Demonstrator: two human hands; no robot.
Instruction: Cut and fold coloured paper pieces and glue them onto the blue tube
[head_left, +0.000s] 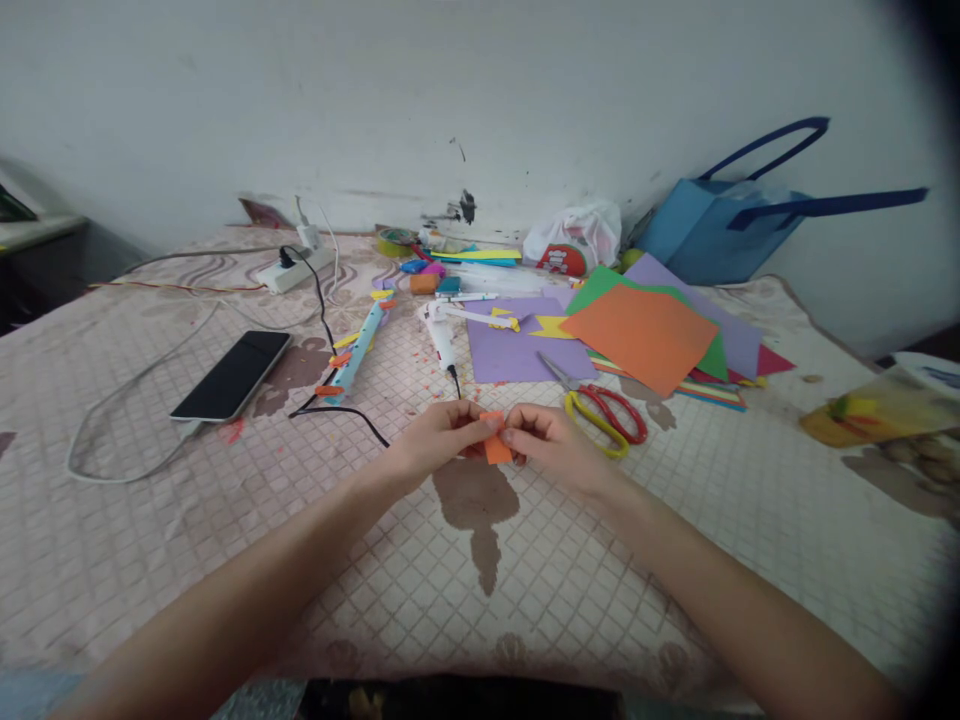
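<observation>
Between my two hands, over the middle of the table, is a small piece of orange paper (497, 450). My left hand (446, 437) pinches its left side with thumb and fingers. From the other side, my right hand (544, 440) grips the right edge, its fingers curled. Just right of my right hand lie scissors (607, 412) with red and yellow handles. A white hot glue gun (441, 345) rests beyond my left hand, its black cord running toward me. Further left lies a light blue paper strip (360, 345) with orange and yellow pieces attached.
Coloured paper sheets (645, 335) are piled at the right, beside a purple sheet (502, 350). A phone (232, 378) with a white cable lies left, near a power strip (296, 270). A blue bag (697, 235) stands behind; a plastic bag (862, 405) is far right.
</observation>
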